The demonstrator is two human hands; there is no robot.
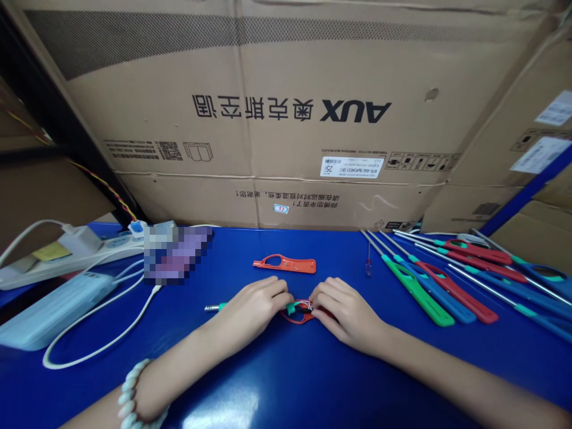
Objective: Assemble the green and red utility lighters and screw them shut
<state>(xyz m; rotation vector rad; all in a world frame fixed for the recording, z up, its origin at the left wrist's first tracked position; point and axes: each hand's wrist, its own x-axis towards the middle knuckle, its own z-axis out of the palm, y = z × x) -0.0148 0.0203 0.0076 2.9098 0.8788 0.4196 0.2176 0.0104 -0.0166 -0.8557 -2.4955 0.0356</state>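
Both hands meet at the middle of the blue table [286, 381], left hand [257, 307] and right hand [346, 313] pinched together on a half-open red lighter [300, 311], its loose orange shell [285, 264] lying just beyond, finished lighters [447, 286] rowed to the right.

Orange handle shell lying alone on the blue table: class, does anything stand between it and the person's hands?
Nothing visible does. The orange handle shell lies just beyond the left hand and right hand, with only bare blue table between.
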